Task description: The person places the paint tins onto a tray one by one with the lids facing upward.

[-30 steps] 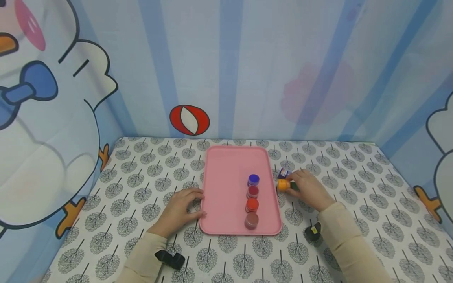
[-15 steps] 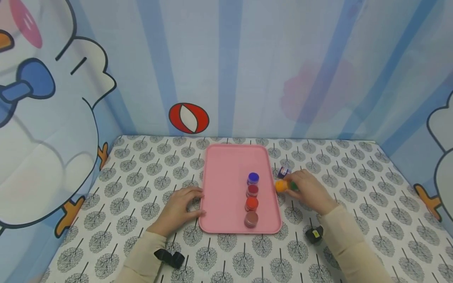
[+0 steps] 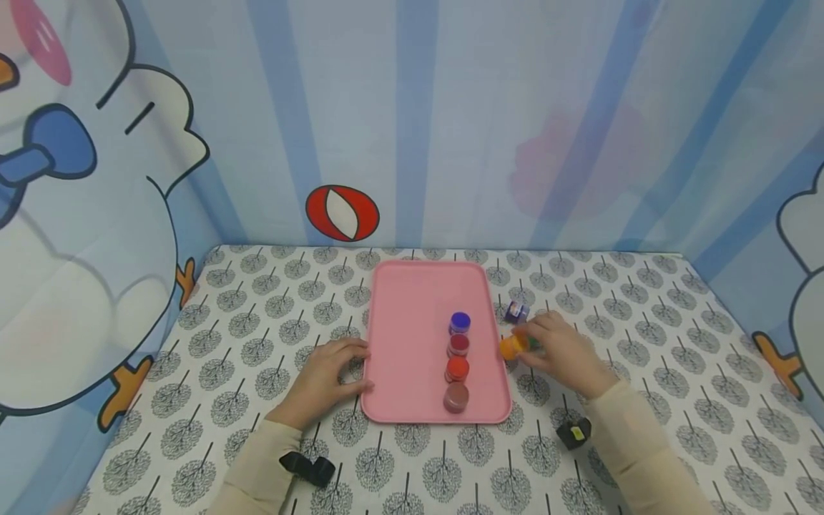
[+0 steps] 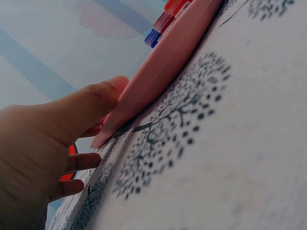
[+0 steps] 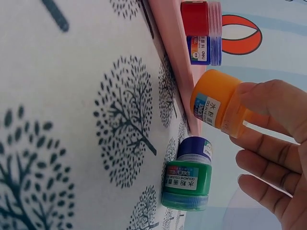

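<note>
Right hand (image 3: 566, 357), right of center in the head view, pinches a small orange plastic paint jar (image 5: 216, 100) between thumb and fingers near its lid; remaining fingers slightly apart. Jar is tilted, at the right rim of a pink rectangular plastic tray (image 3: 408, 343), mid-frame; can't tell if it touches the rim. Green plastic paint jar (image 5: 187, 184) sits below the orange one in the right wrist view, dark purple paint jar (image 3: 516, 312) just beyond it.

Left hand (image 3: 325, 375), left of center, rests at the tray's left edge, thumb and fingers apart, thumb touching the rim. Four jars line the tray's right half, top to bottom: blue (image 3: 460, 323), dark red (image 3: 458, 346), bright red (image 3: 456, 370), brown (image 3: 455, 398). Surface has a white tree-print cloth (image 3: 244, 343).
</note>
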The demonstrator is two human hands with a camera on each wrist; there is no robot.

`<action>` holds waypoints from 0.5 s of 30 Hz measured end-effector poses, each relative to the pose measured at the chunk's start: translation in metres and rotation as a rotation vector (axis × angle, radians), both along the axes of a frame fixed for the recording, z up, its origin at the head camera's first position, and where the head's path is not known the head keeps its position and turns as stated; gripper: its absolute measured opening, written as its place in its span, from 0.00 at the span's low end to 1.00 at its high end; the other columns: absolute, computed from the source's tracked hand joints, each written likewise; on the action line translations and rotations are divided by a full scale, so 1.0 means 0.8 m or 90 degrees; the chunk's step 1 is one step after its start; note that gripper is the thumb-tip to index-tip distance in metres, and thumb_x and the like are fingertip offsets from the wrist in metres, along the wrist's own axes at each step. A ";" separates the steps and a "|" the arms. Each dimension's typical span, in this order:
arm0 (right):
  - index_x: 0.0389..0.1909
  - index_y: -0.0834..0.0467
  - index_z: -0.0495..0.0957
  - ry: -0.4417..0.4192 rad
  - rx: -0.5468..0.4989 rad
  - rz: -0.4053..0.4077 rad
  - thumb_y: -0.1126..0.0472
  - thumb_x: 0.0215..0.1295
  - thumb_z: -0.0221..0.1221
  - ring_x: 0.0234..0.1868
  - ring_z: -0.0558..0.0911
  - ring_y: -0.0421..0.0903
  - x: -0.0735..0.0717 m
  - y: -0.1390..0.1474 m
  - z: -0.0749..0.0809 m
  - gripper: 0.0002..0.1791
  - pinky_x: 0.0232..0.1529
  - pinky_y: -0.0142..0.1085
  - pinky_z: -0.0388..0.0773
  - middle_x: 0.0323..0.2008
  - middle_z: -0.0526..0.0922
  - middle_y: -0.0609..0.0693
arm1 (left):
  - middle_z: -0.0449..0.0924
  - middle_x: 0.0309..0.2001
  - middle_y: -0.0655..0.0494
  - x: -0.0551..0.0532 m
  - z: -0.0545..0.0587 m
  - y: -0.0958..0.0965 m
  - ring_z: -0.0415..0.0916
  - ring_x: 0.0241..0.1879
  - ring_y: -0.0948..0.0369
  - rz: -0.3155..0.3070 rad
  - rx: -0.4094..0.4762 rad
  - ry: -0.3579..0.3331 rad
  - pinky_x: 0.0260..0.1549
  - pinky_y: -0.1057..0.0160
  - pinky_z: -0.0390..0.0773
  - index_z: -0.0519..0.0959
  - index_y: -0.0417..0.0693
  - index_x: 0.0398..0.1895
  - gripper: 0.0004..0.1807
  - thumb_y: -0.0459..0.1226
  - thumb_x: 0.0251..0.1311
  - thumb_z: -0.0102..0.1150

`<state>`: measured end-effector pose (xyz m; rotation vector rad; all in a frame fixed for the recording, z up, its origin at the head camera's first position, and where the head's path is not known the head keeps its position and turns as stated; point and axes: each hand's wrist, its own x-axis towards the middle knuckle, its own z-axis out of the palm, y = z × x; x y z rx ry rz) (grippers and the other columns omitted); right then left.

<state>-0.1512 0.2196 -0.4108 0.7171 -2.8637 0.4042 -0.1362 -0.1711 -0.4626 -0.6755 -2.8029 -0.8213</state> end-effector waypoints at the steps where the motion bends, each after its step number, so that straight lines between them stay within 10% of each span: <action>1: 0.45 0.58 0.81 0.000 -0.002 0.003 0.55 0.53 0.68 0.45 0.77 0.47 0.001 0.000 0.000 0.19 0.46 0.44 0.82 0.40 0.82 0.50 | 0.76 0.62 0.54 0.000 0.000 0.000 0.69 0.64 0.50 0.001 -0.001 -0.002 0.67 0.42 0.63 0.78 0.50 0.52 0.28 0.50 0.48 0.70; 15: 0.46 0.57 0.81 0.006 -0.009 0.034 0.54 0.52 0.69 0.48 0.78 0.49 0.015 -0.007 0.002 0.20 0.51 0.48 0.81 0.43 0.83 0.50 | 0.76 0.61 0.53 0.001 0.000 0.001 0.70 0.63 0.50 0.000 0.007 0.012 0.66 0.42 0.64 0.78 0.50 0.52 0.28 0.49 0.47 0.71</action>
